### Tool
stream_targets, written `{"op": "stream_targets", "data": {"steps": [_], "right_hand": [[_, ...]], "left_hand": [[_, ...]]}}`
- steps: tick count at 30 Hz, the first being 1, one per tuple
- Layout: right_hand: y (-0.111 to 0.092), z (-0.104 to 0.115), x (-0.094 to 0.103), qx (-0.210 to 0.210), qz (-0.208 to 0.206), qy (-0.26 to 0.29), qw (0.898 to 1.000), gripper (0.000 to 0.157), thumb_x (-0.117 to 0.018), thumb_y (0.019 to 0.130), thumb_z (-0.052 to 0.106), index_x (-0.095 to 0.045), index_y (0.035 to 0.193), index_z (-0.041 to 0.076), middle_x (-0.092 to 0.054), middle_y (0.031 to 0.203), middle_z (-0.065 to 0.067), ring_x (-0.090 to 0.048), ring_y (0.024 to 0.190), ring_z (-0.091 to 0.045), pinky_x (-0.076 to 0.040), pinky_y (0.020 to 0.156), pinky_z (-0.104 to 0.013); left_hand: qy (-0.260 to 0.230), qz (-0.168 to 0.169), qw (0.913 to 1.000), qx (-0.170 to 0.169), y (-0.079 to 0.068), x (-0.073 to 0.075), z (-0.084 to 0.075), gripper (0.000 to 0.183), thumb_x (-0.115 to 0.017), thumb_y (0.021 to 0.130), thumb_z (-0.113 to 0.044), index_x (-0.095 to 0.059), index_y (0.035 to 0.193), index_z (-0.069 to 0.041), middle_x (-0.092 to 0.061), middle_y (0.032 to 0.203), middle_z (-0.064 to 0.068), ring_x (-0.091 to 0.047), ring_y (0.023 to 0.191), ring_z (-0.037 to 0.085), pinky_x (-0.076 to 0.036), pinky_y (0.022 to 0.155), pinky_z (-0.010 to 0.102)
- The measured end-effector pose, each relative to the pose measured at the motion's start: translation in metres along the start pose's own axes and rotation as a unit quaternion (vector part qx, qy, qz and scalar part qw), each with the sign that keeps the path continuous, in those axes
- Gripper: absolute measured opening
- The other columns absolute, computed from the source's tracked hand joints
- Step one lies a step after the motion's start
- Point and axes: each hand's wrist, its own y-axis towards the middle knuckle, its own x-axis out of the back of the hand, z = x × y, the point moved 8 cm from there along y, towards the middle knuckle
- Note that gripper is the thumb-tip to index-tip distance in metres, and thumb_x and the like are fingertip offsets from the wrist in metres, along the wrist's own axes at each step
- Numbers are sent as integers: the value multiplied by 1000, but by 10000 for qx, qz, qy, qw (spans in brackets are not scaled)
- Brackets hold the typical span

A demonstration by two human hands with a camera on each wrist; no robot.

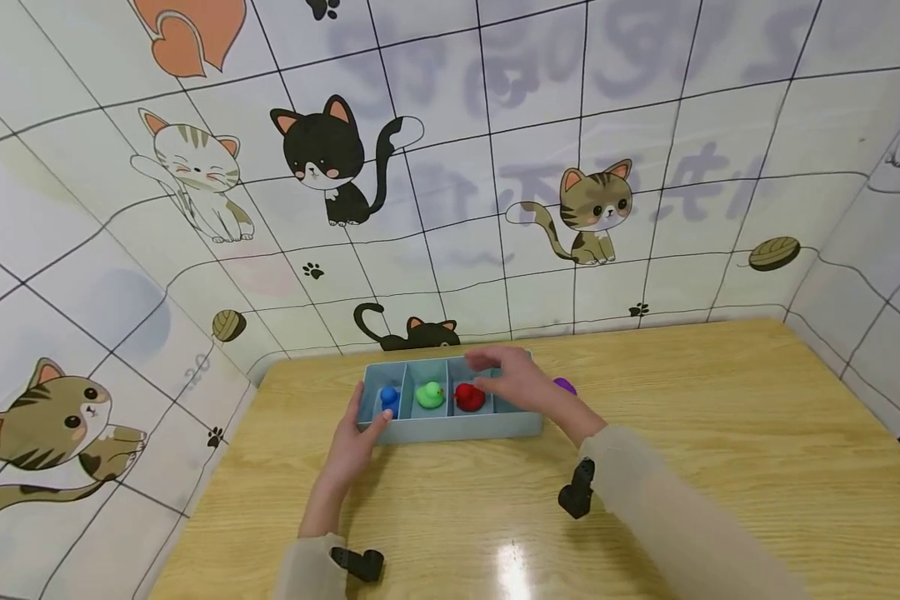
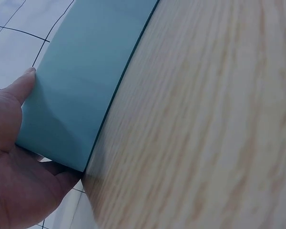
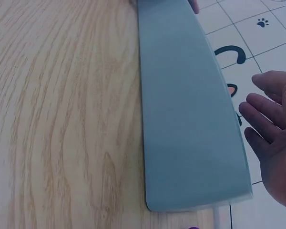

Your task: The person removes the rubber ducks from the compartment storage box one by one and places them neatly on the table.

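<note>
A blue-grey divided box (image 1: 461, 430) lies lengthwise on the table. A blue toy duck (image 1: 390, 398) sits in its leftmost compartment, a green duck (image 1: 431, 395) in the one beside it, and a red duck (image 1: 468, 398) in the third. My left hand (image 1: 354, 446) grips the box's left end, thumb at the front rim and fingers along the end wall. Over the right part of the box hovers my right hand (image 1: 521, 381), fingers loosely extended and holding nothing. It hides much of the rightmost compartment. In the right wrist view this hand (image 3: 276, 129) is apart from the box wall.
A purple object (image 1: 565, 386), partly hidden by the right forearm, lies on the table right of the box. The wooden table (image 1: 720, 417) meets a wall (image 1: 450, 208) covered with cat pictures close behind the box.
</note>
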Motion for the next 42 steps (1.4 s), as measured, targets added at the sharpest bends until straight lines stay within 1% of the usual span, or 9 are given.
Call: {"op": "stream_targets", "data": {"steps": [5, 10, 17, 20, 24, 27, 31, 38, 42], "right_hand": [[8, -2, -11, -164, 118, -255, 9995, 46, -66, 98, 1, -56, 142, -5, -62, 136, -21, -57, 127, -37, -46, 106, -53], [12, -5, -15, -290, 191, -501, 9981, 47, -66, 97, -1, -56, 142, -4, -61, 140, -18, -55, 131, -36, -46, 106, -52], [16, -15, -21, -499, 235, -811, 9952, 48, -67, 95, 0, -58, 142, 0, -62, 140, -14, -56, 131, -32, -48, 106, -46], [18, -16, -26, -487, 341, -1005, 9932, 48, -68, 95, 1, -59, 142, 0, -63, 139, -14, -57, 130, -32, -49, 104, -45], [21, -16, -33, -435, 551, -1448, 9870, 48, -69, 95, 2, -59, 142, 0, -62, 139, -15, -56, 130, -34, -50, 102, -45], [22, -14, -36, -441, 640, -1704, 9823, 48, -70, 95, 4, -60, 142, 1, -62, 140, -16, -48, 136, -40, -47, 106, -49], [20, -14, -37, -408, 618, -1794, 9810, 46, -69, 96, 7, -61, 141, 1, -62, 140, -16, -37, 143, -47, -39, 112, -54], [22, -18, -34, -367, 512, -1869, 9804, 42, -70, 97, 9, -64, 138, 3, -64, 136, -16, -54, 129, -39, -49, 101, -48], [24, -17, -37, -275, 538, -1981, 9783, 42, -72, 96, 9, -65, 137, 1, -66, 134, -14, -53, 131, -39, -46, 105, -49]], "left_hand": [[-12, 9, 10000, -2, 2, 2, 0, 90, -65, 100, -48, -12, 167, -18, -13, 169, 22, -10, 153, 46, -16, 119, 63], [-28, 50, 10000, 18, 3, 1, 1, 89, -65, 100, -47, -12, 167, -19, -13, 168, 23, -10, 153, 46, -15, 119, 64], [-27, 64, 10000, 52, 2, -1, 1, 89, -64, 100, -47, -11, 167, -20, -13, 168, 23, -10, 153, 46, -15, 119, 63], [-44, 74, 9999, 58, 1, -1, 1, 89, -64, 100, -46, -11, 167, -20, -13, 168, 23, -10, 153, 46, -15, 119, 64], [-45, 84, 9999, 70, 1, -1, 0, 89, -64, 101, -46, -11, 167, -20, -12, 169, 23, -9, 153, 46, -15, 120, 63], [-26, 90, 9999, 111, 1, -1, 1, 89, -64, 101, -46, -11, 167, -21, -11, 169, 23, -9, 153, 46, -15, 119, 64], [-8, 91, 9999, 105, 0, 0, 0, 88, -64, 101, -45, -11, 167, -21, -12, 169, 23, -9, 153, 47, -15, 119, 64], [-58, 55, 10000, 43, 1, -3, 0, 88, -65, 101, -44, -12, 167, -20, -13, 169, 22, -9, 153, 46, -15, 120, 63], [0, 30, 10000, 32, 0, -1, 0, 87, -64, 101, -44, -12, 167, -20, -13, 168, 23, -10, 153, 47, -15, 119, 64]]}}
